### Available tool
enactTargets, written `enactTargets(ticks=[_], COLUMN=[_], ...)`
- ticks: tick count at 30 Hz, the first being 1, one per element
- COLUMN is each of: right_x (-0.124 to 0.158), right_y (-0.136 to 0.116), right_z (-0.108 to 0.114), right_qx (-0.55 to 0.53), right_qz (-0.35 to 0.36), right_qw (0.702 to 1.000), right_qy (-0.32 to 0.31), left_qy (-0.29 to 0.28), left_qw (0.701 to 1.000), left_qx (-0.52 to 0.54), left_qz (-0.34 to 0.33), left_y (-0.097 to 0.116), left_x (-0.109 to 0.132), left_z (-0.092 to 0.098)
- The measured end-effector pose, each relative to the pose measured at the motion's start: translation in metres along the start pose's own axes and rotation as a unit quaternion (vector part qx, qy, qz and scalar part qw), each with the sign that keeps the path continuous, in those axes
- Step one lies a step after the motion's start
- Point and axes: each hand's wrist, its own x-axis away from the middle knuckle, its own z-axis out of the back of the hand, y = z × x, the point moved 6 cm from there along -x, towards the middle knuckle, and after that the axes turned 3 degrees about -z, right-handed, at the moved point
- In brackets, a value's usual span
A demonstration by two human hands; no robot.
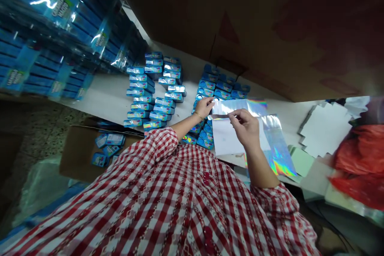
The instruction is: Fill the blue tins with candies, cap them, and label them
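A shiny holographic sheet (231, 106) spans the gap between my two hands above the table. My left hand (204, 107) pinches its left end, next to the rows of small blue boxes. At its lower edge, the thumb and fingers of my right hand (246, 127) are closed on it. Beneath lies a white paper sheet (225, 138), partly covered by my right hand. A further rainbow-reflecting sheet (277, 142) lies flat to the right of that hand. Blue boxes (207, 85) stand packed close together behind and beside my left hand; some are hidden by it.
More blue boxes (141, 91) stand in columns on the left. Plastic-wrapped blue packs (60, 48) are stacked at far left. An open carton (76, 152) holds loose boxes below the table edge. White cut-out cards (325, 128) and red plastic (360, 160) lie right. A large brown carton (255, 28) looms behind.
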Motion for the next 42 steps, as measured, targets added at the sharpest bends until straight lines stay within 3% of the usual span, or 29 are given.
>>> enactTargets(ticks=[2,5,7,11,19,26,32,37,40,42], right_x=[0.002,0.008,0.013,0.020,0.002,-0.025,-0.036,-0.034,-0.030,-0.024], right_y=[0.013,0.038,0.049,0.062,0.085,0.086,0.078,0.075,0.066,0.062], right_z=[-0.016,-0.054,-0.077,-0.109,-0.138,-0.136,-0.137,-0.137,-0.142,-0.150], right_qx=[-0.112,-0.224,-0.256,-0.262,-0.200,-0.047,0.078,0.214,0.320,0.393], right_qz=[-0.108,-0.228,-0.268,-0.304,-0.244,-0.199,-0.198,-0.205,-0.119,-0.047], right_qw=[0.987,0.946,0.925,0.913,0.943,0.969,0.972,0.954,0.940,0.916], right_qy=[0.029,0.061,0.077,0.077,0.109,0.139,0.096,0.047,-0.012,-0.074], left_qy=[0.017,-0.029,-0.041,-0.003,0.065,0.132,0.139,0.126,0.121,0.082], left_qw=[0.998,0.980,0.969,0.969,0.975,0.969,0.969,0.976,0.988,0.993], left_qx=[0.056,0.166,0.203,0.204,0.158,0.147,0.126,0.084,0.007,-0.080], left_qz=[0.016,0.109,0.137,0.142,0.140,0.150,0.161,0.157,0.091,0.020], left_y=[0.005,0.001,-0.003,-0.016,-0.035,-0.042,-0.055,-0.068,-0.071,-0.068], left_x=[0.011,0.039,0.056,0.067,0.042,0.017,0.005,-0.003,-0.009,-0.010], left_z=[0.017,0.039,0.055,0.081,0.089,0.087,0.083,0.077,0.080,0.080])
